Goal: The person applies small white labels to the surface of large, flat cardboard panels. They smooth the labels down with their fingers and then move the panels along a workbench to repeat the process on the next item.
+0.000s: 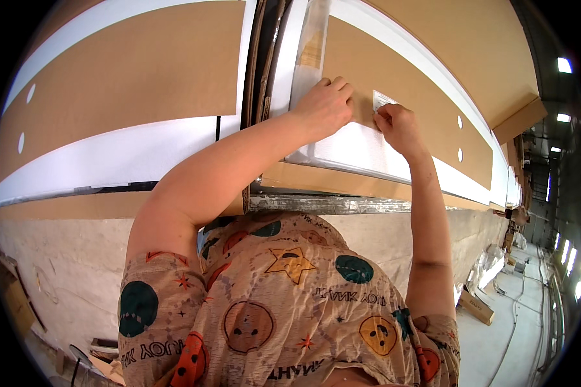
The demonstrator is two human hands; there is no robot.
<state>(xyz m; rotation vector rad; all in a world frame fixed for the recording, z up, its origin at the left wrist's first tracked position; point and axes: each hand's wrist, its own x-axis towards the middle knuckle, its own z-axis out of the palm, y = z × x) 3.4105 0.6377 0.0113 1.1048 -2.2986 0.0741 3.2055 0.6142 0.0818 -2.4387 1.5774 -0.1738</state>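
A brown cardboard sheet (394,64) lies over white foam-like packing (361,145) in front of me. On the sheet sits a small white label (382,99) with print on it. My right hand (400,128) pinches at the label's lower edge, its fingers curled together. Just to the left, my left hand (326,108) is closed over the sheet near its left end. Whatever may be between those fingers is hidden. Beside that hand, a clear plastic strip (311,48) runs along the sheet's end.
A second cardboard-covered pack (129,71) lies to the left, across a narrow dark gap. Brown cardboard edging (342,180) borders the near side. At far right, a cardboard box (476,306) and cables rest on the floor (516,335).
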